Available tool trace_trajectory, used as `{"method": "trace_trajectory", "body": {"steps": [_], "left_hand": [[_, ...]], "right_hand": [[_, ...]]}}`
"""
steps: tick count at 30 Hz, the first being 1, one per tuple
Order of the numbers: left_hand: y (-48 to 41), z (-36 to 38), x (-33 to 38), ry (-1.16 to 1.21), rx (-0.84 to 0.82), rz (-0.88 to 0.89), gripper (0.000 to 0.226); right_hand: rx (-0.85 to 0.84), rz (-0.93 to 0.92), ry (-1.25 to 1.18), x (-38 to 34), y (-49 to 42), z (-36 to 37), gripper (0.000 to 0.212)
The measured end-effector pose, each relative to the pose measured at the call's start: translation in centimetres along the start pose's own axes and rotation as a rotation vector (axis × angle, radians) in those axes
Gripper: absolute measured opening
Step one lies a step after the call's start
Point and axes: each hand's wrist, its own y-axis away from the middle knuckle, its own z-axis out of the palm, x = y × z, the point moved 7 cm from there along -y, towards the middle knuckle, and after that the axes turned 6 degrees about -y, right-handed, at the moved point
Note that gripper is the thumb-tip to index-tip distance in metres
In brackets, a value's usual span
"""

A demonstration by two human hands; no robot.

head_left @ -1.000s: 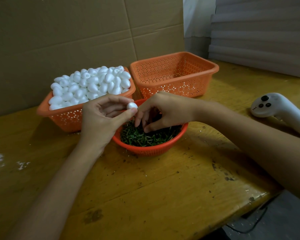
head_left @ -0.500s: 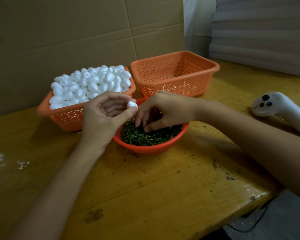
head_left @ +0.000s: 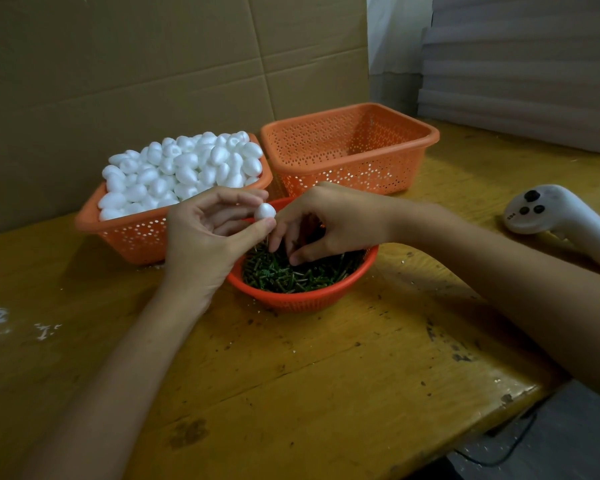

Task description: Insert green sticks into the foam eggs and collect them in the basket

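Head view: a foam egg (head_left: 265, 212) is pinched by the left hand (head_left: 201, 237). Beside those fingertips, the right hand (head_left: 329, 220) is curled among green sticks (head_left: 291, 276) — hold unclear.

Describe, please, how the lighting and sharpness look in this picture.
Head view: dim, warm light; the right arm casts a soft shadow on the table; the egg and sticks are fairly sharp; wide-angle stretch shows toward the edges.

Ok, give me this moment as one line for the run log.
left hand: pinches foam egg | right hand: over green sticks in bowl, grip unclear | collection basket: no eggs seen
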Motion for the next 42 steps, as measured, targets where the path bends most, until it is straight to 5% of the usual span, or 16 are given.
{"method": "trace_trajectory", "body": {"steps": [25, 42], "left_hand": [[0.0, -0.1, -0.2, 0.016, -0.008, 0.005, 0.021], [0.0, -0.1, 0.7, 0.005, -0.046, 0.098, 0.036]], "right_hand": [[-0.011, 0.019, 0.001, 0.0, 0.0, 0.1, 0.033], [-0.014, 0.013, 0.003, 0.1, 0.0, 0.1, 0.032]]}}
